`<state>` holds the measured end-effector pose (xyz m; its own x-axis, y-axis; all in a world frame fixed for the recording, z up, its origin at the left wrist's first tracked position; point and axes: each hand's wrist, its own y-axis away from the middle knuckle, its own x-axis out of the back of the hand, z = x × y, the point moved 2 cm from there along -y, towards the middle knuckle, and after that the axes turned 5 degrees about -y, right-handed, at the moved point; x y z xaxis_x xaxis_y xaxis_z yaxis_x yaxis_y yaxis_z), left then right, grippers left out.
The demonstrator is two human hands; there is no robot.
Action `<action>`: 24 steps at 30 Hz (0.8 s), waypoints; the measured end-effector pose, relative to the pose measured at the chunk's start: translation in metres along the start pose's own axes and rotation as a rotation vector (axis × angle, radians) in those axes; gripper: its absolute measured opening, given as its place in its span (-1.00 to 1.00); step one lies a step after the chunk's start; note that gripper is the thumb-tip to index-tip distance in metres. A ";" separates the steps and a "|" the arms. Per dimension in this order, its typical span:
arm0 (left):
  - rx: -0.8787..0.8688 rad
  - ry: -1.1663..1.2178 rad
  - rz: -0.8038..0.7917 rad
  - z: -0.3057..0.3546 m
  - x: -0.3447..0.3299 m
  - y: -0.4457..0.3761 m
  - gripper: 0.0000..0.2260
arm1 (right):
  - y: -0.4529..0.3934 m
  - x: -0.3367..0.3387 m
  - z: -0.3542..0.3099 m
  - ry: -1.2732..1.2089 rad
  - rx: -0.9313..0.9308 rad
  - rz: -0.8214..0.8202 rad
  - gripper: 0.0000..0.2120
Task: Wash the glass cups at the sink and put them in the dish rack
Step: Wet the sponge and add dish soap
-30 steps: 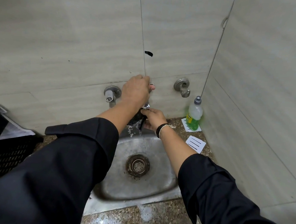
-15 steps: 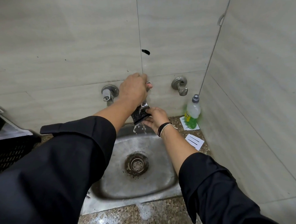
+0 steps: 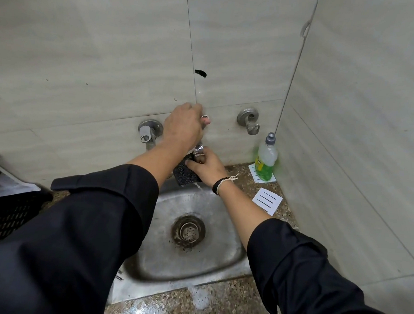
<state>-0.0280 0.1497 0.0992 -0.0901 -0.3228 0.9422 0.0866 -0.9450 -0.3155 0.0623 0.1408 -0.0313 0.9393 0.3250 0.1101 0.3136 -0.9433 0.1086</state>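
My left hand (image 3: 184, 126) is curled over the handle of the middle tap on the wall, hiding most of it. Just below, the tap's spout (image 3: 198, 149) shows, and a thin stream of water falls past it. My right hand (image 3: 206, 167) holds a dark scrub pad (image 3: 185, 172) under the spout, above the steel sink (image 3: 222, 250). A black dish rack (image 3: 2, 213) sits at the left edge. No glass cup is in view.
A second tap (image 3: 147, 132) is on the wall to the left and a third tap (image 3: 249, 119) to the right. A bottle of green dish soap (image 3: 266, 160) stands in the corner by a white card (image 3: 267, 200). The speckled counter (image 3: 192, 306) in front is wet.
The pad has been lifted closer under the spout by my right hand. My left hand stays on the tap handle. The water stream looks thinner.
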 end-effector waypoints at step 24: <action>-0.524 0.106 -0.128 -0.043 0.010 0.026 -0.79 | 0.049 0.058 0.027 -0.510 -0.343 0.262 -0.89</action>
<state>-0.0696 0.1197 0.0955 -0.1695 -0.1811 0.9687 -0.4353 -0.8681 -0.2385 0.1354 0.1118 -0.0466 0.9529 -0.0642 -0.2964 0.0833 -0.8843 0.4594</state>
